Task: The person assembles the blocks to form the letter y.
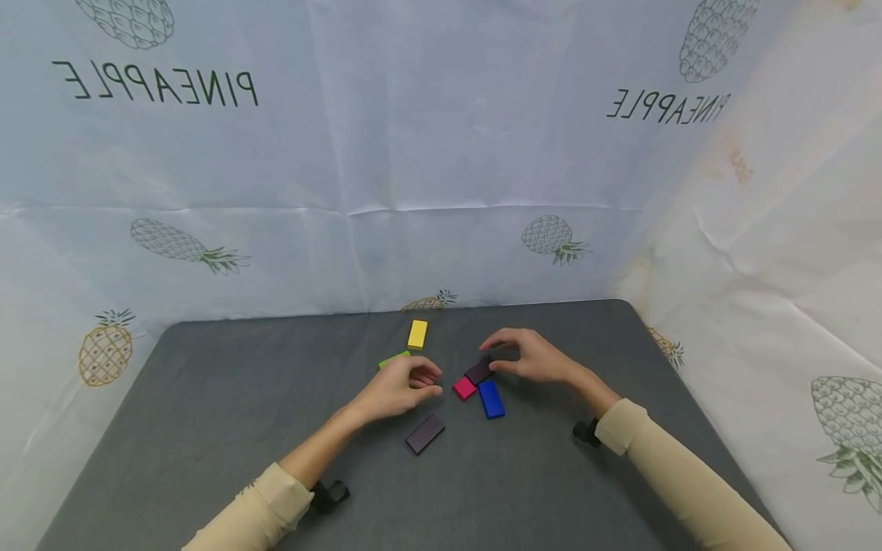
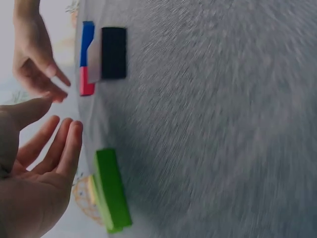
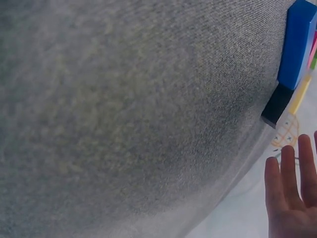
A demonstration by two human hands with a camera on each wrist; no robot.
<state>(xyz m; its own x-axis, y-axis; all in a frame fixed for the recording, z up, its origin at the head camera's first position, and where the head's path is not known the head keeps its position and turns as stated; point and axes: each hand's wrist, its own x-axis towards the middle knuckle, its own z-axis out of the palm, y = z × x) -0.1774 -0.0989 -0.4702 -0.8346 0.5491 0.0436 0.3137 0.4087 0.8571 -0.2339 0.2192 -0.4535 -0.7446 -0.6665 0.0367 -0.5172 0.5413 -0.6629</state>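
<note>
Left grip (image 1: 394,389): released, fingers loosely bent, nothing in it. It's over the middle of the table (image 1: 207,459), nearest the green block (image 1: 395,359), which it partly covers in the head view. Yellow block (image 1: 416,334) sits just beyond green, toward the table's far edge.

Right grip (image 1: 534,356): released too, fingers spread and clear of the blocks in the right wrist view. Thumb is right by the end of the far dark block (image 1: 477,372); can't tell if it touches.

Cluster between my two grips: far dark block, then on its near-edge side the pink block (image 1: 465,388) to the left and the blue block (image 1: 491,399) to the right, all close together. A second, near dark block (image 1: 425,434) lies apart, closer to the near edge, lying flat at a slant below my left fingers.

White pineapple-print cloth (image 1: 448,153) hangs behind the far edge. Beige sleeves (image 1: 258,513) on both arms.
</note>
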